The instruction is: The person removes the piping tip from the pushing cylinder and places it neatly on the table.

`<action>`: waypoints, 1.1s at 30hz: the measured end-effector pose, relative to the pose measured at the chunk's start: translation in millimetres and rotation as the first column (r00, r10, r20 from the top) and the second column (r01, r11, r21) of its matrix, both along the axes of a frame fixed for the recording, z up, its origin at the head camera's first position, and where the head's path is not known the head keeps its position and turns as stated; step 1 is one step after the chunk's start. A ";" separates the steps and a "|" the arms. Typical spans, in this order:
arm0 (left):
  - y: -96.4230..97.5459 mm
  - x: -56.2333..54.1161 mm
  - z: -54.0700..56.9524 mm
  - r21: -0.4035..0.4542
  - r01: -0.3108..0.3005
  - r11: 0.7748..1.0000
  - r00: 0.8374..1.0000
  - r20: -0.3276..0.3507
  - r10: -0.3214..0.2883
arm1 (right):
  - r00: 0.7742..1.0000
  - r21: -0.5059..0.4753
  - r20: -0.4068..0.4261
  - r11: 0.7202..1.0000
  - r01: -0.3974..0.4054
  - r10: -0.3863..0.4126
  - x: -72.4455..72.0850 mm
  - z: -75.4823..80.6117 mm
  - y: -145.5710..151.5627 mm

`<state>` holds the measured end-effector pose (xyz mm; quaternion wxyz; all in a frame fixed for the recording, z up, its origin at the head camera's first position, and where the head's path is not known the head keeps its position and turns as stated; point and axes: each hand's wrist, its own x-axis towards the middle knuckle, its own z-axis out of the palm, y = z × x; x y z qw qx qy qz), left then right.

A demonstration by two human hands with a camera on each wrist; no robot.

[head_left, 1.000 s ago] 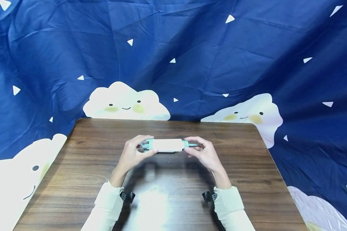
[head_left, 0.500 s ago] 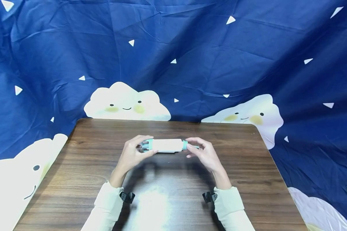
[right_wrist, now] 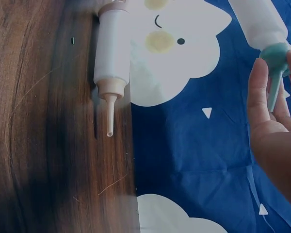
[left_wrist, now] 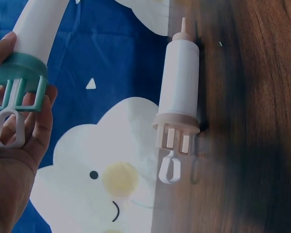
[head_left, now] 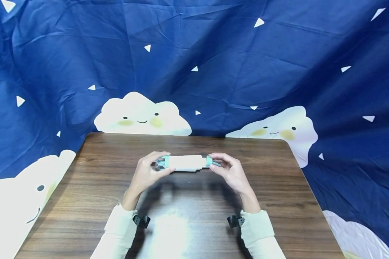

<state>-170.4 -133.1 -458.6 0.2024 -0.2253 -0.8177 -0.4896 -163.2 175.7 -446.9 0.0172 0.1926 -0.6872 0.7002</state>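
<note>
My left hand (head_left: pixel 147 171) grips the rear end of a white syringe-shaped dispenser (head_left: pixel 186 162), thumb and fingers round its teal collar (left_wrist: pixel 23 68). Prongs and a white pull ring (left_wrist: pixel 9 130) stick out past that collar. The right hand (head_left: pixel 230 172) pinches a teal nozzle cap (head_left: pixel 209 160) with a long thin spout. A short white neck shows between cap and barrel, and the cap sits slightly tilted. A second dispenser (left_wrist: pixel 178 80), with beige ends and a white ring, lies on the table in both wrist views. In the head view the held one mostly hides it.
The brown wooden table (head_left: pixel 262 187) has a bright light reflection near its front. Behind and beside it hangs a blue cloth (head_left: pixel 214 43) with white clouds and triangles. Black cameras (head_left: pixel 142 221) are strapped to both wrists.
The right fingers have shifted their hold on the nozzle cap. The cap now stands a little apart from the barrel, with the neck exposed. The left hand and barrel have moved slightly left.
</note>
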 end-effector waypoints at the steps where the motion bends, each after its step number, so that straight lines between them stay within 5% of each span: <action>1: -0.6 0.0 -0.4 0.001 -0.005 1.000 1.000 0.003 0.005 | 1.000 0.002 0.009 1.000 0.009 -0.009 0.3 0.5 0.4; 33: -63.1 -5.9 -30.6 0.008 -0.195 0.981 0.971 0.142 0.192 | 0.993 -0.011 0.116 1.000 0.027 -0.026 5.6 -2.7 18.7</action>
